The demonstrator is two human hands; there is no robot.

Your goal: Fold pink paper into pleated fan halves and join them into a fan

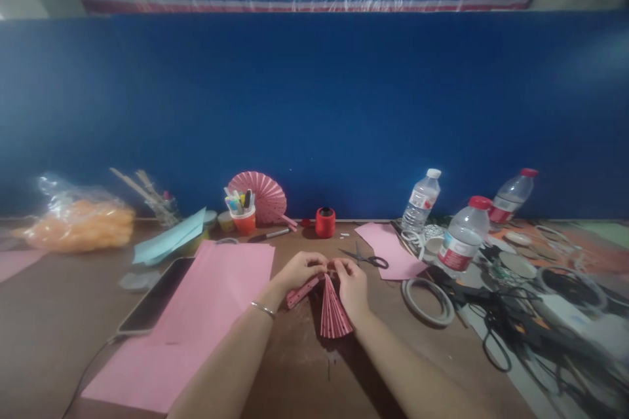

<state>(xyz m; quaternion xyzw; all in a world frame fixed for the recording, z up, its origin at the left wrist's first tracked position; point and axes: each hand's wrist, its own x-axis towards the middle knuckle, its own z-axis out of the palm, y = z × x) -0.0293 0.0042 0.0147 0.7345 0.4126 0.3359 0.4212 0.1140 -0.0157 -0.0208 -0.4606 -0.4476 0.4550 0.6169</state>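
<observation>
My left hand (301, 270) and my right hand (352, 283) meet over the brown table, fingers pinched together at the top of a pleated pink paper fan (333, 313). The fan spreads downward from that pinch. A pink stick handle (301, 292) juts left and down from the same point, under my left hand. A thin bracelet sits on my left wrist. Black scissors (368, 258) lie just beyond my right hand on a small pink sheet (388, 250).
A large pink paper sheet (196, 321) and a phone (156, 301) lie at left. At the back stand a finished pink fan (260, 195), a pen cup (244, 216) and a red thread spool (325, 221). Water bottles (462, 233), tape rolls (426, 300) and tangled cables (515, 327) crowd the right.
</observation>
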